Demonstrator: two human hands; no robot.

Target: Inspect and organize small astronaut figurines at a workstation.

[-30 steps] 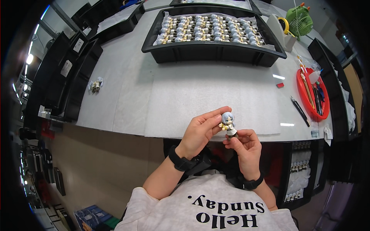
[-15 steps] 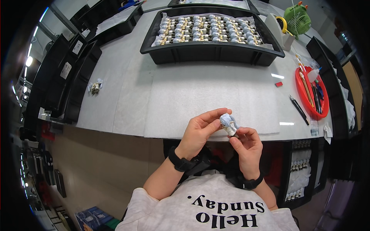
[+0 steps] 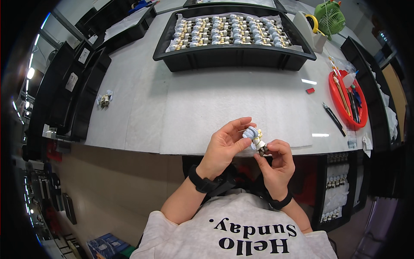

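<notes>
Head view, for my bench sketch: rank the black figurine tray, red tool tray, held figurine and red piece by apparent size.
Largest to smallest:
Black figurine tray
Red tool tray
Held figurine
Red piece

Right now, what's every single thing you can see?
held figurine: one, blue-white, between hands
tray figurines: many, blue-white, in big tray
big tray: one, black, table's back
loose figurines: count unclear, blue-white, table's left
table: one, white, middle
sheet: one, white, on table
basket: one, red, table's right
brushes and tools: several, mixed colours, in basket
slim tool: one, black, beside basket
small block: one, red, near basket
tape holder: one, pale with yellow, back right
fan-like thing: one, green, back right
other trays: several, black, both sides
bundle: one, blue, lower left
shirt: one, white, lower middle
wristbands: two, black, on wrists
left hand: one, bare, by figurine's head
right hand: one, bare, at figurine's legs
</notes>
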